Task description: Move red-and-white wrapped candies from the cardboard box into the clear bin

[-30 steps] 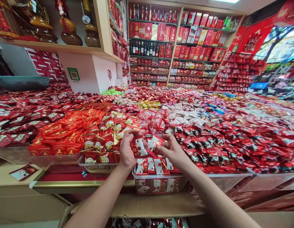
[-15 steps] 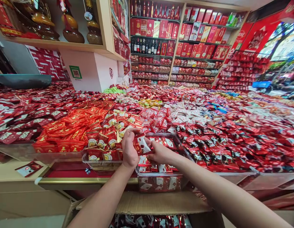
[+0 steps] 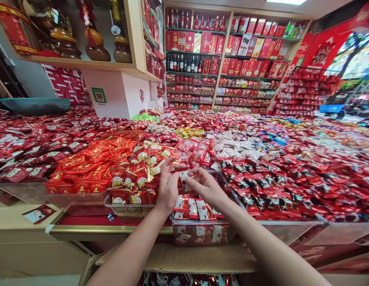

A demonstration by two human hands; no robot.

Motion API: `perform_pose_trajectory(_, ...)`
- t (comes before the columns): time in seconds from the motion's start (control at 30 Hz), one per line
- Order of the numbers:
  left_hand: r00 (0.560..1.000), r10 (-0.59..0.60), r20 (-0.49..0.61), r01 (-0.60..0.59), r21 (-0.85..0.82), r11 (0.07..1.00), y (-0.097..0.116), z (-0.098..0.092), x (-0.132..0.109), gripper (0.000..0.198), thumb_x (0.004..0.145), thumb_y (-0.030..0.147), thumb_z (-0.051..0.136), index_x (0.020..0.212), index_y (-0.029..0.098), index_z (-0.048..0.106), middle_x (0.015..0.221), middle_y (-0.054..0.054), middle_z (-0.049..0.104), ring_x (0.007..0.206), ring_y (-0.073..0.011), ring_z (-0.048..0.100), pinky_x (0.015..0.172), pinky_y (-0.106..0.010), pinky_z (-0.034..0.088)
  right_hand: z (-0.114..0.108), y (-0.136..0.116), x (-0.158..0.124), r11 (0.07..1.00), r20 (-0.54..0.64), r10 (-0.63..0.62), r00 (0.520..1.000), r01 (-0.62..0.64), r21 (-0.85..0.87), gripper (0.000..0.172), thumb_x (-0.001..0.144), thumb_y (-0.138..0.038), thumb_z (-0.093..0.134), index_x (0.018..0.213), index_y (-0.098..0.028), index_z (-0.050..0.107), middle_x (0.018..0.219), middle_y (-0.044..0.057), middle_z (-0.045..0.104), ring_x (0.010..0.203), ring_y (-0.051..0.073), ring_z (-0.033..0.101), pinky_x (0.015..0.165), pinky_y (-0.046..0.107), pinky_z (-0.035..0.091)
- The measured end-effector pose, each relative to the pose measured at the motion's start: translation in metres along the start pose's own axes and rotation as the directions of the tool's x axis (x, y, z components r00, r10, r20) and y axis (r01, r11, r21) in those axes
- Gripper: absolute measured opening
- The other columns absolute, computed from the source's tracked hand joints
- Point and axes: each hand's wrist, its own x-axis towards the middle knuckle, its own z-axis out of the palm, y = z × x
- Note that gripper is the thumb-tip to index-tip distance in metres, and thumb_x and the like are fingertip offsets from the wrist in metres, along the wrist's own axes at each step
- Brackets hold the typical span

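Between my two hands, above a clear plastic bin (image 3: 202, 230), is a small red-and-white snack packet (image 3: 183, 181). My left hand (image 3: 168, 190) grips its left side, with the thumb in front and the fingers partly hidden behind. On the other side, my right hand (image 3: 207, 187) has bent fingers and thumb closed at the packet's right edge. Similar red-and-white packets (image 3: 205, 210) fill the bin below, lying in upright rows at the front. Red durian snack packets (image 3: 139, 178) are heaped just left of my left hand.
Orange-red packets (image 3: 91, 167) are piled farther left, and dark-red glossy packets (image 3: 273, 186) to the right. An open cardboard box (image 3: 199, 258) with packets inside stands below the bin's front. A single packet (image 3: 38, 213) lies on the left ledge. Shelves (image 3: 228, 59) with bottles and boxes line the back.
My right hand has risen from low beside the packet to higher at its edge. The packet has turned more upright, and my left fingers have opened out somewhat. The view has shifted slightly.
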Motion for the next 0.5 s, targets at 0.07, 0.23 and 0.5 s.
perform_pose_trajectory(0.07, 0.997, -0.031, 0.072, 0.033, -0.032, 0.999, 0.0, 0.001, 0.0, 0.035, 0.076, 0.012, 0.045, 0.108, 0.025, 0.043, 0.092, 0.0, 0.061, 0.076, -0.0121, 0.06, 0.068, -0.025, 0.048, 0.002, 0.001, 0.0, 0.999, -0.004, -0.033, 0.999, 0.033, 0.023, 0.033, 0.072, -0.037, 0.06, 0.092, -0.019, 0.041, 0.057, -0.009, 0.046, 0.048, 0.006, 0.043, 0.048, 0.019, 0.034)
perform_pose_trajectory(0.23, 0.986, -0.042, 0.159, 0.042, 0.002, 0.999, 0.002, 0.004, 0.0, 0.028, 0.076, 0.015, 0.054, 0.102, 0.021, 0.05, 0.092, -0.003, 0.061, 0.082, -0.0135, 0.059, 0.071, -0.025, 0.047, -0.002, 0.0, -0.004, 0.997, -0.092, -0.079, 0.993, 0.077, -0.02, 0.035, 0.072, -0.034, 0.061, 0.095, -0.019, 0.04, 0.051, -0.01, 0.05, 0.044, 0.007, 0.046, 0.045, 0.019, 0.035)
perform_pose_trajectory(0.5, 0.997, 0.063, 0.04, -0.068, 0.122, 0.99, -0.002, 0.004, 0.003, 0.024, 0.069, 0.015, 0.064, 0.087, 0.021, 0.051, 0.074, 0.004, 0.051, 0.071, -0.0076, 0.052, 0.07, -0.018, 0.043, -0.011, -0.013, -0.006, 0.911, -0.172, 0.159, 0.972, -0.077, 0.406, 0.048, 0.057, -0.023, 0.074, 0.091, -0.02, 0.041, 0.075, -0.002, 0.063, 0.063, 0.012, 0.06, 0.059, 0.03, 0.049)
